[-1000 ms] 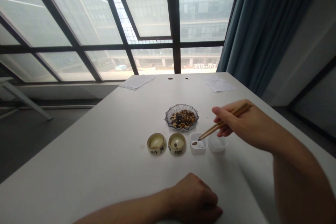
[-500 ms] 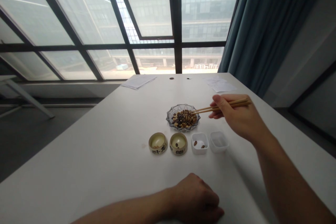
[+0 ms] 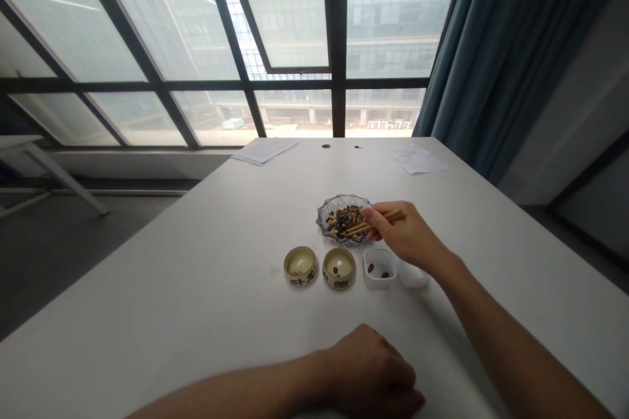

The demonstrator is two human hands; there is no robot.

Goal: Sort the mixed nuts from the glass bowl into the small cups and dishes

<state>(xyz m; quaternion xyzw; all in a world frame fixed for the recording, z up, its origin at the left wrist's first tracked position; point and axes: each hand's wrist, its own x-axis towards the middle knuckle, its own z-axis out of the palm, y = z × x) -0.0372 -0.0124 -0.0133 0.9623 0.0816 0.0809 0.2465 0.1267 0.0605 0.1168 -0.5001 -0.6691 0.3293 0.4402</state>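
Observation:
My right hand (image 3: 396,229) grips a pair of wooden chopsticks (image 3: 368,226), whose tips reach into a clear scalloped glass dish (image 3: 325,229). Mixed dark and light seeds and nuts (image 3: 346,215) fill the dish. In front of it stands a row of small containers: a ceramic bowl (image 3: 301,275) with pale bits inside, a second ceramic bowl (image 3: 339,278) holding a few dark seeds, a white plastic cup (image 3: 379,280) with brown pieces, and another plastic cup (image 3: 413,276) partly hidden under my right hand. My left hand (image 3: 376,370) rests closed on the table nearer me, touching no container.
The white table (image 3: 211,262) stretches toward a large window. Papers (image 3: 265,150) lie at its far left and another sheet (image 3: 420,160) at its far right. A blue curtain (image 3: 476,65) hangs on the right.
My right hand has moved down, left and nearer the dish, bringing the chopstick tips toward the front of the pile. It now covers part of the rightmost cup. My left hand stays put.

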